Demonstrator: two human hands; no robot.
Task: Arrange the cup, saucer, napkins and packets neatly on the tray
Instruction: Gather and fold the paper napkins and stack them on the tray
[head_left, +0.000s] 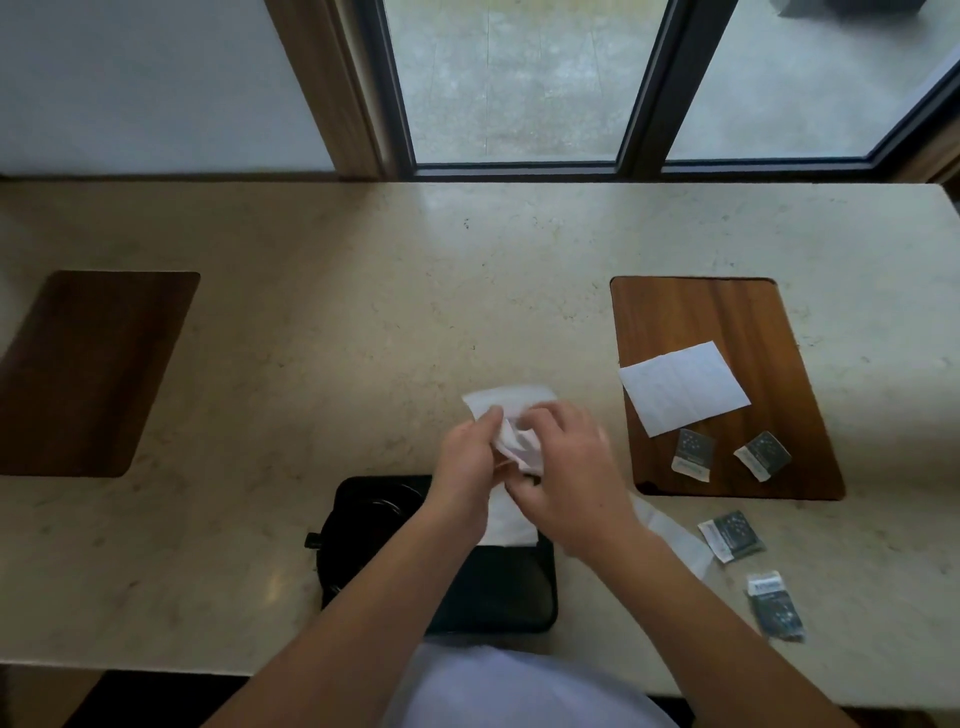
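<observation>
A black tray (498, 592) lies at the counter's near edge, with a dark cup and saucer (374, 514) at its left end. Above the tray's far edge, my left hand (467, 462) and my right hand (566, 473) both grip a crumpled white napkin (511, 410). Another white napkin (511, 522) lies on the tray beneath my hands. A flat napkin (683, 387) and two grey packets (693, 451) (762, 454) rest on the wooden board (727, 322) to the right. Two more packets (732, 535) (775, 605) and a napkin (675, 538) lie on the counter.
The pale stone counter (337, 338) runs the full width. A darker wooden board (88, 364) sits at far left. Behind the counter stand a wall and dark-framed windows (644, 88). My arms cross over the tray's right half.
</observation>
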